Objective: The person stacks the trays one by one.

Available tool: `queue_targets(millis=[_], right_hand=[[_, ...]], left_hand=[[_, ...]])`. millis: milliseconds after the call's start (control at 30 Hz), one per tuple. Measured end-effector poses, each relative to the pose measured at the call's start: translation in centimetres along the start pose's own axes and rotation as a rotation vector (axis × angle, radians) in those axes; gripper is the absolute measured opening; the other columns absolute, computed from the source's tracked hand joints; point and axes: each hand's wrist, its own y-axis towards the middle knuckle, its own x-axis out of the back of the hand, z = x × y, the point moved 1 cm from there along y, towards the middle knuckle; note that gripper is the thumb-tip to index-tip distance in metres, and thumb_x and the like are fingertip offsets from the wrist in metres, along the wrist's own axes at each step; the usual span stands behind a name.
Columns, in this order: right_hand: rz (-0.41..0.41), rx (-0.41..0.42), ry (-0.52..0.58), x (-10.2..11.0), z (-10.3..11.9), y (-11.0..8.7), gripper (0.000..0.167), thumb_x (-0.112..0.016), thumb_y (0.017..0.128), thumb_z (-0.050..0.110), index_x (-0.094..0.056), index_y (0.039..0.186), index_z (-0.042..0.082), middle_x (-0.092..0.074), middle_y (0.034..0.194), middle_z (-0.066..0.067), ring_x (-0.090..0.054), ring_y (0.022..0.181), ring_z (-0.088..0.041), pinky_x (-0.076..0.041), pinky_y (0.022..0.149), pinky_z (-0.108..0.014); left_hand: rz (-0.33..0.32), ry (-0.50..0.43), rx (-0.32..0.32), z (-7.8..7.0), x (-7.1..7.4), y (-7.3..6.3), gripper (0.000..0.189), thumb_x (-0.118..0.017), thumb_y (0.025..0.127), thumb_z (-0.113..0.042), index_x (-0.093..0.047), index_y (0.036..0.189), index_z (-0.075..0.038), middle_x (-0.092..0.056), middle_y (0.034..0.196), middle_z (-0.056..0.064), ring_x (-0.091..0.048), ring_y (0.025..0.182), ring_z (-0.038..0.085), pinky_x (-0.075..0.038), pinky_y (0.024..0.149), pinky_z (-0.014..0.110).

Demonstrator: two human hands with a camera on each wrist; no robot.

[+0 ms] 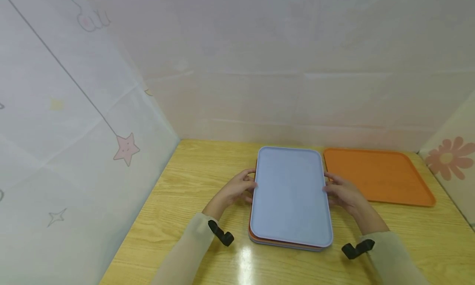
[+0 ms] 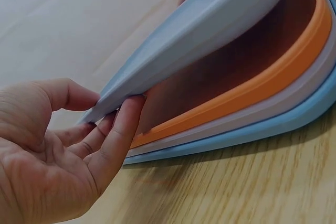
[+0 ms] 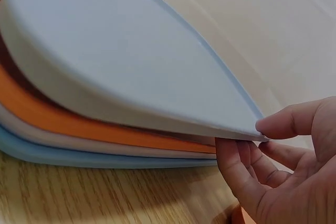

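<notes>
Sheeting [image 1: 237,103], pale and creased with printed figures, backs and flanks the scene, perhaps hung to screen off the workspace. Before it spreads a yellowish wood-grain table [image 1: 185,169]. On its right, near the back, a flat rectangular orange tray with rounded corners [image 1: 375,175] lies alone, its long side turned sideways, just beside a stack whose long sides run front to back.

Topmost is a light-blue rectangular tray, smooth and plastic-looking [image 1: 291,198], held between both hands over the stack. Dark gaps in the wrist views show it parted from the orange-rimmed tray [image 2: 317,35] beneath; whether its far end touches, I cannot tell. Lower come a pale pinkish-grey tray [image 2: 299,87] and a blue bottom tray [image 2: 304,114] on the wood.

Left hand [image 1: 237,188] and right hand [image 1: 343,194] are both clamped on the light-blue tray's opposite long sides, thumbs at the rim, fingers underneath. Gripping facing edges probably balances so broad a sheet and keeps it from tipping. Small black curved fittings [image 1: 220,233] sit at the wrists, likely carrying the cameras.
</notes>
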Motion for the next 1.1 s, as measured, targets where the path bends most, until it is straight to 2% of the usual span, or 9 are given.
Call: queue_targets(millis=[200,367,600,833,1100], right_hand=[[-0.013,-0.023,-0.014,-0.28,-0.17,0.36,0.077,-0.058,0.097,0.002,-0.016,0.162,0.005,-0.06,0.111,-0.006,-0.067,0.091,-0.015,-0.061,0.08,-0.034],[-0.012,-0.022,-0.069,-0.39,-0.23,0.5,0.076,-0.057,0.098,0.005,-0.016,0.162,0.005,-0.058,0.115,-0.01,-0.066,0.092,-0.017,-0.06,0.08,-0.032],[-0.023,-0.017,-0.132,-0.61,-0.08,0.5,0.077,-0.06,0.096,0.004,-0.019,0.161,0.004,-0.058,0.11,-0.009,-0.063,0.088,-0.017,-0.059,0.075,-0.032],[-0.048,-0.02,-0.241,-0.81,-0.16,0.6,0.076,-0.063,0.096,0.005,-0.023,0.16,0.004,-0.059,0.119,-0.017,-0.064,0.092,-0.02,-0.059,0.078,-0.035],[-0.049,-0.046,-0.274,-0.74,-0.45,0.97,0.075,-0.064,0.095,0.007,-0.026,0.16,0.004,-0.062,0.118,-0.017,-0.065,0.091,-0.02,-0.059,0.08,-0.037]], left_hand=[[0.003,0.028,-0.001,0.01,0.05,0.05,0.067,-0.062,0.096,-0.009,-0.034,0.156,-0.01,-0.057,0.118,0.017,-0.064,0.091,0.025,-0.062,0.067,0.042],[0.004,0.057,-0.004,-0.06,0.07,0.07,0.068,-0.062,0.096,-0.007,-0.033,0.157,-0.009,-0.054,0.116,0.016,-0.063,0.092,0.026,-0.062,0.068,0.043],[0.0,0.093,-0.011,-0.11,0.14,-0.06,0.068,-0.062,0.094,-0.006,-0.034,0.156,-0.007,-0.052,0.112,0.015,-0.062,0.092,0.026,-0.062,0.065,0.041],[-0.012,0.114,-0.003,-0.03,0.28,-0.14,0.068,-0.061,0.093,-0.006,-0.034,0.156,-0.007,-0.051,0.111,0.014,-0.063,0.091,0.026,-0.062,0.063,0.039],[0.002,0.11,0.003,0.29,0.66,0.08,0.067,-0.062,0.093,-0.005,-0.035,0.155,-0.006,-0.051,0.11,0.014,-0.062,0.092,0.027,-0.063,0.067,0.042]])
